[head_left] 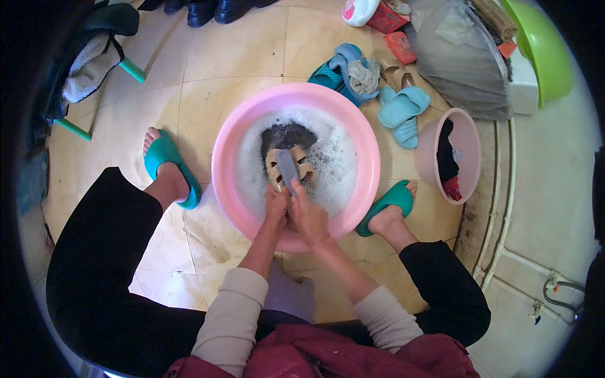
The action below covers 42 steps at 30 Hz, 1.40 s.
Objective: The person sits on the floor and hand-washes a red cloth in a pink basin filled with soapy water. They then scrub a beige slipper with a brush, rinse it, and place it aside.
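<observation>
A large pink plastic basin (224,141) of soapy water stands on the floor between my feet. My left hand (276,204) grips the near end of a tan open sandal (273,166) above the foam. My right hand (309,215) is closed round the handle of a grey brush (287,166), which lies over the sandal's straps; its bristles are hidden. A second tan strap part (307,171) shows to the right of the brush, and I cannot tell whether it belongs to the same sandal. Dark water (289,134) shows through the suds beyond the sandal.
Right of the basin are light blue slippers (404,111), a heap of blue slippers with a grey cloth (363,78), and a small pink bucket (425,146) holding dark and red cloth. Pipes (503,222) run along the right wall. Black shoes (201,13) stand at the far edge.
</observation>
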{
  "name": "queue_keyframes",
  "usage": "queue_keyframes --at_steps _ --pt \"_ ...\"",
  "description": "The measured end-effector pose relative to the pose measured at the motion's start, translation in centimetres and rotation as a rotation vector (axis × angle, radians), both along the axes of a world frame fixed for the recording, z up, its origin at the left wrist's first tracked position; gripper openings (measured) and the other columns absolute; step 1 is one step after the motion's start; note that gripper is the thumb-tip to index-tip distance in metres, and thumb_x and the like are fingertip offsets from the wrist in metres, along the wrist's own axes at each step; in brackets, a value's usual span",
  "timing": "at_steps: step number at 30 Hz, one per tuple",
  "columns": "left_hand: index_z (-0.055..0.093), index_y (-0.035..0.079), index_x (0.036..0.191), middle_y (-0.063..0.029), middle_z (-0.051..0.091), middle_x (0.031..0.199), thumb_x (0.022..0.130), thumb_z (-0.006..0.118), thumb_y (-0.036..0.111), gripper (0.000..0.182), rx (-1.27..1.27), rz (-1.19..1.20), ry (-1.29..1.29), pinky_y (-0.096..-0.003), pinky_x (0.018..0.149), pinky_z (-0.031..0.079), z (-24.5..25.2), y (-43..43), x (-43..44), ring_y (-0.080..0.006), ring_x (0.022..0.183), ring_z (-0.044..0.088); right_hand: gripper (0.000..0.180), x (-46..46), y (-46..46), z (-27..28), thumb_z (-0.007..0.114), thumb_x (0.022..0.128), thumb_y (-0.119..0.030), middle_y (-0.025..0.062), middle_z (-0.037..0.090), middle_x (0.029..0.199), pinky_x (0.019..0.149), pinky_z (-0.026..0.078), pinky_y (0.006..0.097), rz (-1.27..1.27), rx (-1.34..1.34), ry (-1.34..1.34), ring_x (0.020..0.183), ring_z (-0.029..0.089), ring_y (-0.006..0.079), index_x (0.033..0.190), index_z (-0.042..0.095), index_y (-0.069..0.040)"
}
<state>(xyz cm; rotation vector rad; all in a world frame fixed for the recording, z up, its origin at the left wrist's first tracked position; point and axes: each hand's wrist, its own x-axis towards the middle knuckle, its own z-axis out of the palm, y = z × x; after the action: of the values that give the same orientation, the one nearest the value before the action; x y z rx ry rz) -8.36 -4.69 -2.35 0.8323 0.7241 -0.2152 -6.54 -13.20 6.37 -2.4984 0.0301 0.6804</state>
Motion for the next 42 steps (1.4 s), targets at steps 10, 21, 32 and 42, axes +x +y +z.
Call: queue_keyframes --at_steps 10,21,32,42 --pt "0.052 0.002 0.116 -0.0107 0.061 0.103 0.083 0.065 0.011 0.037 0.017 0.002 0.137 -0.0325 0.077 0.050 0.0 0.0 -0.4 -0.0190 0.089 0.060 0.047 -0.1 -0.3 0.0 0.051 0.092 -0.021 0.0280 0.062 0.081 0.064 0.047 0.0544 0.024 0.066 -0.083 0.074 0.061 0.0462 0.137 0.041 -0.016" --pt "0.051 0.003 0.120 -0.0080 0.061 0.109 0.086 0.060 0.006 0.035 -0.101 -0.013 0.123 -0.0333 0.086 0.048 0.7 0.8 0.3 -0.0201 0.100 0.059 0.042 -0.4 -1.1 0.4 0.051 0.092 -0.018 0.0245 0.062 0.073 0.061 0.047 0.0527 0.105 0.029 -0.175 0.067 0.061 0.0439 0.133 0.045 -0.015" --pt "0.053 0.003 0.116 -0.0077 0.060 0.107 0.085 0.061 0.007 0.033 -0.093 0.026 0.103 -0.0321 0.080 0.049 -0.2 0.5 0.4 -0.0189 0.094 0.059 0.048 0.5 -1.5 0.2 0.052 0.092 -0.025 0.0239 0.062 0.072 0.059 0.046 0.0534 0.137 -0.036 -0.089 0.064 0.061 0.0428 0.138 0.040 -0.022" --pt "0.028 0.003 0.142 -0.0219 0.041 0.137 0.076 0.060 -0.003 0.074 1.384 -0.470 -0.443 -0.0432 0.111 0.023 2.4 3.7 4.5 -0.0385 0.130 0.035 0.055 1.4 -3.9 -1.2 0.054 0.091 -0.018 0.0193 0.065 0.075 0.062 0.046 0.0514 0.074 0.056 -0.113 0.068 0.061 0.0426 0.141 0.032 -0.024"
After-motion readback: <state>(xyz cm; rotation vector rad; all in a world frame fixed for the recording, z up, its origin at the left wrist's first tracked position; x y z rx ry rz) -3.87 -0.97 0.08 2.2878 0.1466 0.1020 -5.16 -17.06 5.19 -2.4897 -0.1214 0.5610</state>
